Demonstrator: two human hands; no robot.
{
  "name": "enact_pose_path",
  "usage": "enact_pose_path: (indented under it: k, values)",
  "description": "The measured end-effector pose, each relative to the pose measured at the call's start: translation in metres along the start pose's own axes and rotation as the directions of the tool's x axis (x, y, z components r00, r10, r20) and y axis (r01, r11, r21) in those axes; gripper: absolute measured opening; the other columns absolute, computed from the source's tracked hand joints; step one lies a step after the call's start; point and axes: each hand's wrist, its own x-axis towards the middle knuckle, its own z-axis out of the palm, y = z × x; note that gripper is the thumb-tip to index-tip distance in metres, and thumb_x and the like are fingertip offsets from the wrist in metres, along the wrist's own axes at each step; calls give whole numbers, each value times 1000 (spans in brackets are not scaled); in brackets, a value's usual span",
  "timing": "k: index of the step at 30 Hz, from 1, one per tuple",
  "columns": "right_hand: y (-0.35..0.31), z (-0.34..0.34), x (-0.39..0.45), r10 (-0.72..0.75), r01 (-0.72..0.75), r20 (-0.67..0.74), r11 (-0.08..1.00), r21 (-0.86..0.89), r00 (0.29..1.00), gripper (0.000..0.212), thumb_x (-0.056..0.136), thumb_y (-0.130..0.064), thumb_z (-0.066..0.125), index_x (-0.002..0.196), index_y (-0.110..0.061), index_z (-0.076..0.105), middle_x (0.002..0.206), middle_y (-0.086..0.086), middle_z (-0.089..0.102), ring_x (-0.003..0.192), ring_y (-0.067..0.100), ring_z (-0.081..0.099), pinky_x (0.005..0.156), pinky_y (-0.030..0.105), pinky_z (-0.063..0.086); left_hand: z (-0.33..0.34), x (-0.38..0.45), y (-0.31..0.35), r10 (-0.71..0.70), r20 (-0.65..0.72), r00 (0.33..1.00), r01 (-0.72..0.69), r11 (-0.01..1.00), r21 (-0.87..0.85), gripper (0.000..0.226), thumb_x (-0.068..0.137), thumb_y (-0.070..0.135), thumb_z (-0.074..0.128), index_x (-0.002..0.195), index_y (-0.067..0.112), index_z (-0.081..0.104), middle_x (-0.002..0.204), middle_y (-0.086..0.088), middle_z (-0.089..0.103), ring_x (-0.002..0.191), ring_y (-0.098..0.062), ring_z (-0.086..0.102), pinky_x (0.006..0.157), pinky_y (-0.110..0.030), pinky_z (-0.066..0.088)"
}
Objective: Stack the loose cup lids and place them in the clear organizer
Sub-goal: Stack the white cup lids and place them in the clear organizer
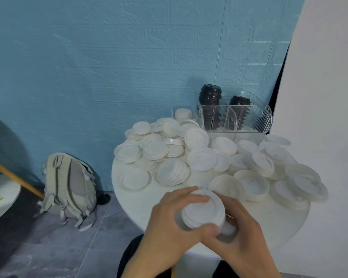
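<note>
Head view, my hands: my left hand (pixel 170 215) and my right hand (pixel 236 223) both curl round a short stack of white round plastic cup lids (pixel 203 209), left fingers over its far rim, right fingers round its right side, the two thumbs meeting at the near edge.
Head view, held stack: above the near edge of the round white table (pixel 141 207), tilted, top face toward me; somewhat blurred.
Head view, loose lids: a heap of white round plastic lids (pixel 201 159) spread over the far and right parts of the table, many overlapping, some in small leaning stacks, some rim up.
Head view, organizer: a clear ribbed plastic organizer (pixel 255 119) at the far edge of the table, behind the heap and against the blue brick-pattern wall (pixel 109 57).
Head view, organizer contents: two stacks of black cup lids (pixel 210 97) standing in its compartments, the left one taller.
Head view, second container: a lower clear box (pixel 177 109) just left of the organizer, with a white lid (pixel 183 113) showing in it.
Head view, floor: a grey-green fabric backpack (pixel 68 187) leaning at the wall on grey tiles, left of the table.
</note>
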Motion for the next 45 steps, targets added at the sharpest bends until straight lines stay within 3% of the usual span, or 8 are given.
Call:
enact_pose_path:
  k: [7, 15, 21, 26, 29, 33, 37, 45]
  values:
    - [13, 2, -4, 24, -23, -8, 999, 44, 1000, 92, 49, -53, 93, 133, -45, 56, 122, -23, 69, 110, 1, 69, 89, 14, 52, 11, -2, -7, 11, 1, 1000, -11, 996, 88, 59, 55, 66, 81, 112, 66, 63, 134, 41, 51, 131, 9, 45, 103, -8, 35]
    - [16, 0, 0, -98, 96, -12, 992, -82, 995, 85, 57, -55, 90, 134, -41, 60, 144, -16, 54, 129, 4, 58, 94, 25, 55, 13, 1, -9, 12, 26, 1000, -15, 994, 109, 57, 56, 65, 80, 111, 63, 64, 128, 42, 54, 130, 8, 45, 100, -5, 32]
    - [15, 2, -2, -56, 55, -25, 998, -40, 998, 83, 56, -43, 91, 130, -51, 53, 127, -18, 67, 109, 4, 69, 88, 20, 54, 27, -8, -13, 51, -34, 998, -45, 986, 158, 54, 64, 68, 74, 116, 62, 59, 137, 41, 48, 133, 5, 39, 105, -12, 28]
    - [10, 1, -3, -54, 54, -4, 997, -57, 999, 80, 58, -45, 91, 129, -51, 54, 123, -19, 68, 107, 1, 69, 86, 16, 54, 14, -4, -11, 57, 29, 998, -62, 981, 183, 51, 68, 75, 67, 118, 68, 56, 139, 44, 41, 139, 6, 30, 109, -9, 17]
    - [8, -1, -2, -43, 45, 28, 996, -75, 999, 88, 51, -54, 92, 130, -52, 53, 126, -21, 66, 110, 0, 67, 86, 8, 49, -9, 4, -19, 28, -127, 992, -4, 983, 182, 45, 74, 76, 60, 116, 63, 62, 137, 34, 50, 138, 3, 35, 112, -17, 21]
    - [8, -2, -2, -27, 30, 35, 997, -72, 999, 92, 48, -59, 91, 130, -55, 50, 125, -26, 64, 112, -3, 65, 85, 3, 44, -47, 29, -48, -71, -459, 886, 230, 926, 301, 49, 71, 72, 60, 115, 50, 61, 135, 10, 56, 131, -18, 46, 108, -31, 28]
    - [9, -2, -1, -18, 20, 43, 998, -65, 999, 94, 47, -60, 91, 130, -56, 49, 126, -26, 64, 111, -3, 65, 86, 3, 45, -71, 42, -64, -365, -392, 844, 507, 783, 361, 85, 69, 65, 80, 142, 43, 43, 150, 0, 43, 141, -28, 31, 113, -42, 26]
    - [10, -2, -1, -16, 18, 41, 998, -66, 999, 94, 47, -60, 92, 130, -57, 49, 125, -26, 65, 111, -3, 66, 87, 4, 45, -77, 55, -67, -434, -356, 827, 557, 716, 420, 107, 69, 66, 82, 156, 32, 30, 151, -4, 52, 141, -36, 39, 112, -45, 29]
